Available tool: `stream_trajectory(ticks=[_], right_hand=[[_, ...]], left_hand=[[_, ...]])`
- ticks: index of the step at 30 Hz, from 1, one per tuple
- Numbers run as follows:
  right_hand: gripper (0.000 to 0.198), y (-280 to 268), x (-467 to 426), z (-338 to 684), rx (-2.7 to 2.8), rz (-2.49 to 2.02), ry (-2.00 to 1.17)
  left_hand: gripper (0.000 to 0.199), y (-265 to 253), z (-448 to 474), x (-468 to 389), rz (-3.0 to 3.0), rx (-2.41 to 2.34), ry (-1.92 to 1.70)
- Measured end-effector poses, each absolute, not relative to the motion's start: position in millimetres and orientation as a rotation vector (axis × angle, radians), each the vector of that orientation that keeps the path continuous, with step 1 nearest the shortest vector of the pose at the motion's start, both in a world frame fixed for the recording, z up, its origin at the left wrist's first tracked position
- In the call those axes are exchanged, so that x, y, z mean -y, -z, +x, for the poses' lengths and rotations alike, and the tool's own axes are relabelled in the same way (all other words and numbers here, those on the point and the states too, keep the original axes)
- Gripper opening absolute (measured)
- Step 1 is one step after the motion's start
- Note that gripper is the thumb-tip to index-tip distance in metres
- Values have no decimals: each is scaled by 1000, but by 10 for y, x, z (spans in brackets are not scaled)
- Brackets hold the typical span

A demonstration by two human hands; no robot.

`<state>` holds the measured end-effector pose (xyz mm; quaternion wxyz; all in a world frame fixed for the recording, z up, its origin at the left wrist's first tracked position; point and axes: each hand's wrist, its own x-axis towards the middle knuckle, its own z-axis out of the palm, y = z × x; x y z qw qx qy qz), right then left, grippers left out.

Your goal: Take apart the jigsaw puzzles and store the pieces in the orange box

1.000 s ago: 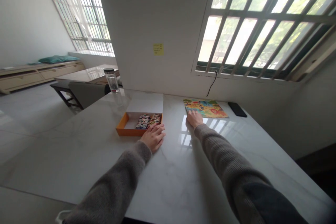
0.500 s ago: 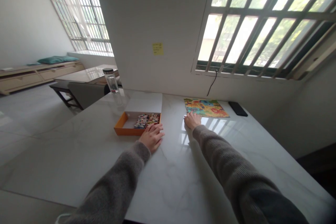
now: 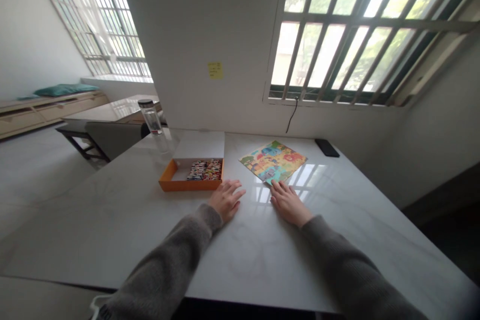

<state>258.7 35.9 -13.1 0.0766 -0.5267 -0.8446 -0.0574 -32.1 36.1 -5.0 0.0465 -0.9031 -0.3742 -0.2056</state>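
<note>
A colourful picture sheet with cartoon animals [image 3: 274,160] lies on the table, turned so that one corner points toward me. My right hand [image 3: 289,204] rests palm down at that near corner, its fingers stretched out and the tips touching the sheet's edge. To the left, my left hand [image 3: 227,202] lies on the tabletop with spread fingers and holds nothing. It is just off the front right corner of an orange box [image 3: 187,186]. Inside the box, puzzle-like small pieces [image 3: 204,170] stand packed in rows on the right side; the box's white lid flap [image 3: 200,145] lies folded back.
The white marble-patterned table [image 3: 240,255] reaches to the wall. A black phone [image 3: 327,148] lies at the back right. At the back left stands a clear bottle with a dark lid [image 3: 151,117]. A yellow note [image 3: 215,70] sticks to the wall, and a cord [image 3: 291,116] hangs below the window.
The picture sheet has turned and come nearer to me, one corner now forward. My right hand has moved back toward me with its fingers extended. My left hand has shifted slightly away from the box.
</note>
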Motion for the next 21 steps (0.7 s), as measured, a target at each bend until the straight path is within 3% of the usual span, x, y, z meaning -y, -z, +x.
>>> stream_trajectory(ticks=[8, 13, 17, 21], right_hand=[[42, 134, 384, 3148, 2440, -1354, -235], [30, 112, 455, 3275, 2195, -1312, -440], [18, 131, 377, 3233, 1986, -1542, -240], [27, 154, 250, 3188, 2005, -1628, -153]], left_hand=[[53, 200, -79, -345, -2788, 1378, 728], [53, 176, 19, -383, -2623, 1698, 635], [48, 185, 90, -414, -2572, 1727, 671], [46, 170, 112, -436, -2589, 1805, 700]])
